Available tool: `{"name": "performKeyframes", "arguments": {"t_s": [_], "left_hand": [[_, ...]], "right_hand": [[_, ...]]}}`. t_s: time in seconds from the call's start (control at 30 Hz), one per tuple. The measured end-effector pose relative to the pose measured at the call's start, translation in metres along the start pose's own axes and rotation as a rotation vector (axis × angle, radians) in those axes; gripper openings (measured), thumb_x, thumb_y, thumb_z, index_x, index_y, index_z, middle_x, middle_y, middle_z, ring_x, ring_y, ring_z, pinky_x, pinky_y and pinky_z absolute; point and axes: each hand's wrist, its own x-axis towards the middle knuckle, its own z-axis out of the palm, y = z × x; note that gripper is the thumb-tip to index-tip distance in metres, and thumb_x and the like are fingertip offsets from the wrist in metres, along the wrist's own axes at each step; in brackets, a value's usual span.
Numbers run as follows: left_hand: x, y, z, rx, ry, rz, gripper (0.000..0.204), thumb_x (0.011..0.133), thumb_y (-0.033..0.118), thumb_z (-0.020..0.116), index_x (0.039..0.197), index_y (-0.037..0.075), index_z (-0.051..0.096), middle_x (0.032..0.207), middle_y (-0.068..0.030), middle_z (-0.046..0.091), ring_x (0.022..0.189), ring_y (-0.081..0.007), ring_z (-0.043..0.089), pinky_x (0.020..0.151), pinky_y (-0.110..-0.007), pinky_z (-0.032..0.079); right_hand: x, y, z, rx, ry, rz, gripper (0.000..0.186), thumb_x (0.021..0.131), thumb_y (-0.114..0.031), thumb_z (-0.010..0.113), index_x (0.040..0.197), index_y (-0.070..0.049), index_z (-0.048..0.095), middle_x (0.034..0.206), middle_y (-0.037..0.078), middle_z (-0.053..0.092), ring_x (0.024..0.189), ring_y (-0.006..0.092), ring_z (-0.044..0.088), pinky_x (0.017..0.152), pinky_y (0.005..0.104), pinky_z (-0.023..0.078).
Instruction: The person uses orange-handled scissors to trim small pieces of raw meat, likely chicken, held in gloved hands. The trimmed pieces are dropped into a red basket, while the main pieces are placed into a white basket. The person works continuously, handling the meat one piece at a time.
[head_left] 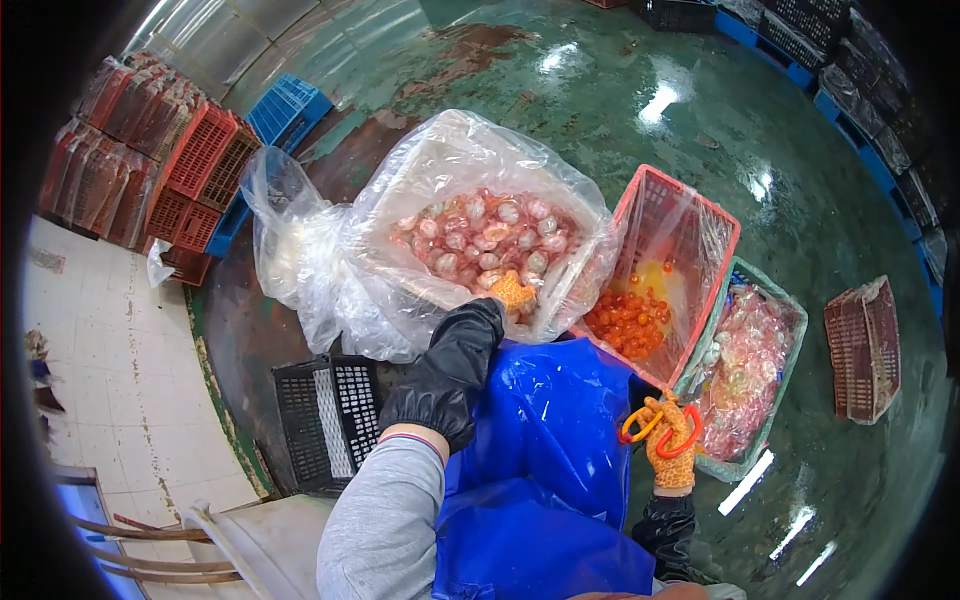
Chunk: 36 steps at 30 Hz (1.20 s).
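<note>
The left hand (512, 292), fingers curled (into the pink shellfish (490, 240) at twelve o'clock), is nearer; the right hand (668, 440) grips scissors (660, 428).

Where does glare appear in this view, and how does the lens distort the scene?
Head view: bright glare patches lie on the wet green floor; the clear plastic bag shines; stacked red crates bend near the dark fisheye rim; the left hand stays sharp.
</note>
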Motion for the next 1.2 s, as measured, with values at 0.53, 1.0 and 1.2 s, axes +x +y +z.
{"name": "performKeyframes", "arguments": {"t_s": [0.53,1.0,1.2], "left_hand": [[0.014,-0.028,-0.013,-0.266,0.146,-0.085,0.063,0.074,0.022,0.062,0.127,0.001,0.036,0.113,-0.0207,0.052,0.101,-0.0304,0.053,0.081,-0.036,0.044],[-0.01,0.013,0.0,0.112,-0.063,0.153,0.044,0.07,0.045,0.057,0.09,0.005,0.061,0.087,-0.0196,0.061,0.084,-0.0357,0.058,0.072,-0.044,0.045],[-0.031,0.031,0.001,0.089,-0.36,0.213,0.054,0.066,0.047,0.058,0.101,0.005,0.057,0.093,-0.0208,0.06,0.089,-0.0349,0.058,0.079,-0.042,0.044]], "right_hand": [[-0.001,-0.008,0.031,-0.072,-0.129,-0.012,0.05,0.081,-0.018,0.057,0.124,-0.004,0.038,0.092,0.014,0.056,0.075,0.0188,0.055,0.07,0.0302,0.046],[-0.015,-0.005,0.015,-0.127,-0.012,-0.069,0.041,0.082,-0.018,0.056,0.117,-0.003,0.043,0.087,0.012,0.055,0.069,0.016,0.05,0.066,0.0303,0.043],[-0.001,-0.002,0.028,-0.106,-0.104,-0.018,0.046,0.083,-0.02,0.055,0.123,-0.002,0.04,0.091,0.014,0.056,0.073,0.0174,0.054,0.067,0.0295,0.046]]}}
